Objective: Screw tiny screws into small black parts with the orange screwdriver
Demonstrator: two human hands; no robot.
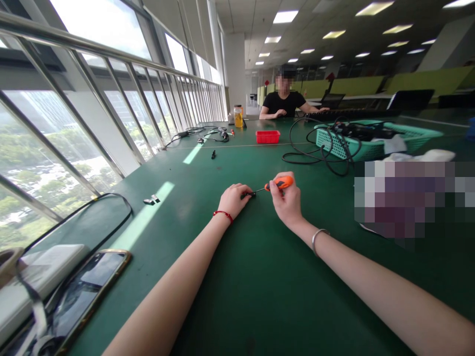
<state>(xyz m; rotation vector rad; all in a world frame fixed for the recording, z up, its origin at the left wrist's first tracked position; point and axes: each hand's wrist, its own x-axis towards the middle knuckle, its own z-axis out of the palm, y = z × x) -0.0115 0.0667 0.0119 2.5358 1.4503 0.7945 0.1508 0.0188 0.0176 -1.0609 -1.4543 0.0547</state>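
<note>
My right hand point(287, 200) is closed around the orange and black handle of a screwdriver point(283, 183). The thin metal shaft points left, and its tip meets a small black part point(251, 194) on the green table point(237, 277). My left hand point(233, 200) pins that part down with closed fingers, which cover much of it, so its kind cannot be made out. A red cord bracelet is on the left wrist and a silver bangle on the right.
Small metal and black pieces point(152, 200) lie to the left, near a phone point(91, 291) and a white box point(48, 277). Farther off stand a red tray point(267, 137), a green basket point(374, 148) with black cables, and a jar point(238, 116). Another person point(284, 101) sits at the far end.
</note>
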